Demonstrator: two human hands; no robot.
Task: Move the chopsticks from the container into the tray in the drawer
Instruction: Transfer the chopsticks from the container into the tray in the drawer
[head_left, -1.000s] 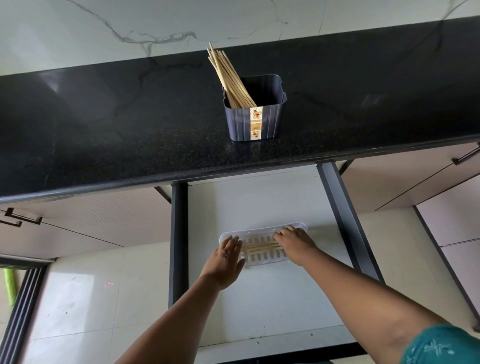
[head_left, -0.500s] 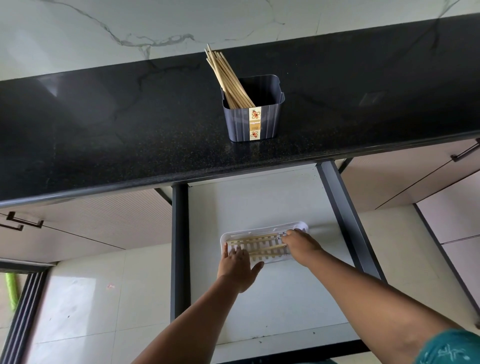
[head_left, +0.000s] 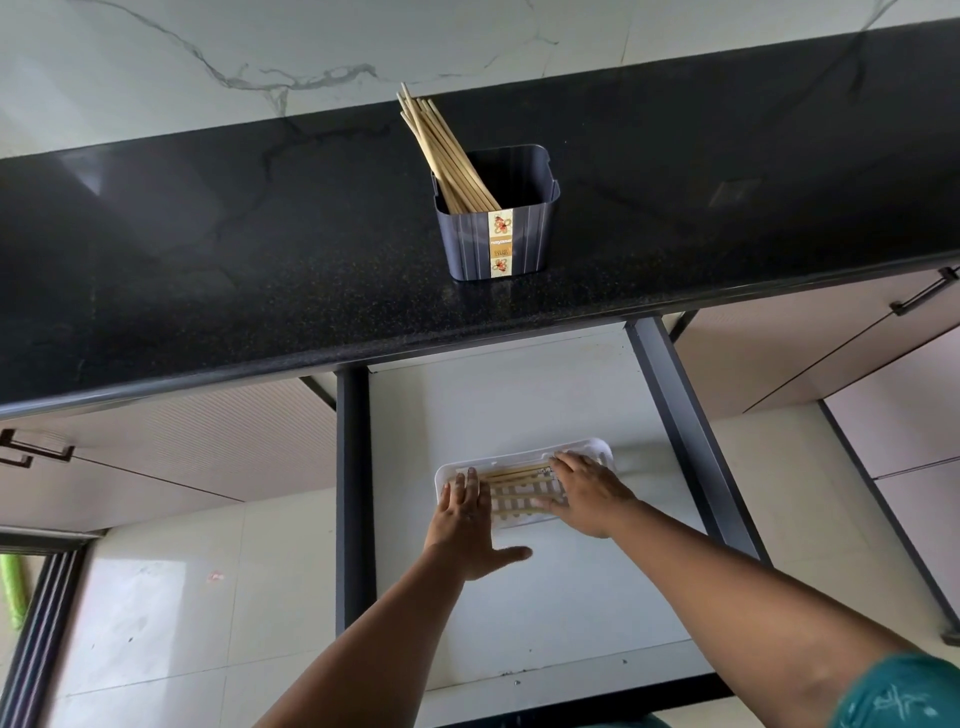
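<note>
A dark ribbed container (head_left: 496, 244) stands on the black counter (head_left: 208, 249) with several wooden chopsticks (head_left: 441, 150) leaning out to its upper left. Below, the open drawer (head_left: 519, 597) holds a white slotted tray (head_left: 519, 460) with a few chopsticks (head_left: 514, 475) lying crosswise in it. My left hand (head_left: 467, 519) rests flat on the tray's left end, fingers spread. My right hand (head_left: 584, 493) lies flat over the tray's right end, fingers on the chopsticks there. Neither hand grips anything.
Dark drawer rails (head_left: 691, 441) run along both sides of the drawer. Closed cabinet fronts with dark handles (head_left: 924, 293) flank it. A pale tiled floor (head_left: 182, 597) lies below, and a marble wall (head_left: 260, 47) rises behind the counter.
My left hand slid back and then forward onto the tray's left end. My right hand shifted slightly, still flat on the tray. The laid chopsticks came into view between the hands.
</note>
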